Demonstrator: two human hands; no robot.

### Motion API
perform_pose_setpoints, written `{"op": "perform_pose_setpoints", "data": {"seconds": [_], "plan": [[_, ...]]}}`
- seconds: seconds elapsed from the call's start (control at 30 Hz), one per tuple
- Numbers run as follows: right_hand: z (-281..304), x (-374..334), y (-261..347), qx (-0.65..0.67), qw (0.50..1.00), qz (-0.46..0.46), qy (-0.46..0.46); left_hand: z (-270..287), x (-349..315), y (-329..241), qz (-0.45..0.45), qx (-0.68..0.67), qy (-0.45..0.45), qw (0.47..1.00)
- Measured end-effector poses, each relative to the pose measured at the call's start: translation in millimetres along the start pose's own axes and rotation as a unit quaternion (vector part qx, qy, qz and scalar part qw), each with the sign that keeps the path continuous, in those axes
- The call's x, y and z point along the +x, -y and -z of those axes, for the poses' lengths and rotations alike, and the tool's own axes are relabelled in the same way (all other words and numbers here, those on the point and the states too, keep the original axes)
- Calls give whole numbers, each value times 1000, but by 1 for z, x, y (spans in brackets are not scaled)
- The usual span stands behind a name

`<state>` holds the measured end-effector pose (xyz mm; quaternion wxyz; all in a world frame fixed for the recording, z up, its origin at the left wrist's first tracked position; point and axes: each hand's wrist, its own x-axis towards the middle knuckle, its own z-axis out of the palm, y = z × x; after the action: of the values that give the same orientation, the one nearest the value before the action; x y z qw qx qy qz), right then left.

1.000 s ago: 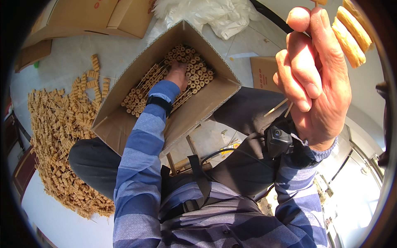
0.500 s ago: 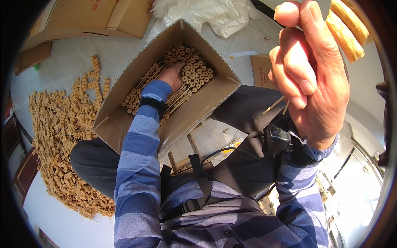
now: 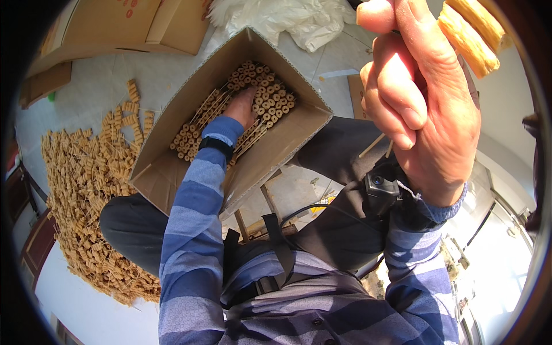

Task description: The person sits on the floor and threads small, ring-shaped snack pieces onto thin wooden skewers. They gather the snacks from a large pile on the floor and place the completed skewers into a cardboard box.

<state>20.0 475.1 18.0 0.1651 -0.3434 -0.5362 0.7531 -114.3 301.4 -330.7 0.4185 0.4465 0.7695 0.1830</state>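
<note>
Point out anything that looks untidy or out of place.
The heap of skewered pieces on the left lies jumbled, pointing every way, with a few stragglers at its far end. That looks messy against the tightly packed skewers inside the open carton. Nothing looks clearly damaged.

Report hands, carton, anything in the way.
Left hand inside carton, at packed skewers, grip unclear. Right hand high, closed on skewer sticks. Left forearm crosses near rim.

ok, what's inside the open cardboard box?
Ring-ended tan rolls on thin sticks, packed close, with the left hand in among them. The left fingertips, whatever lies under that hand, and the box bottom beneath the rolls are covered.
</note>
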Motion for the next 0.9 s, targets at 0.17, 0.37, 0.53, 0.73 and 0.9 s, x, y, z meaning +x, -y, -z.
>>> {"op": "perform_pose_setpoints", "data": {"seconds": [0.17,0.37,0.53,0.73,0.9], "plan": [[1,1,0,4,1000,-18,-6,4,-3,-6,-3,33,14,999],[2,1,1,8,999,-33,-13,14,-6,-2,2,44,45,998],[3,0,0,10,999,-43,-14,9,-4,-3,-8,42,17,999],[5,0,0,12,999,-49,-15,5,-9,-5,-39,6,-12,999],[5,1,0,10,999,-50,-14,-3,-10,-7,-5,-47,-27,999]]}}
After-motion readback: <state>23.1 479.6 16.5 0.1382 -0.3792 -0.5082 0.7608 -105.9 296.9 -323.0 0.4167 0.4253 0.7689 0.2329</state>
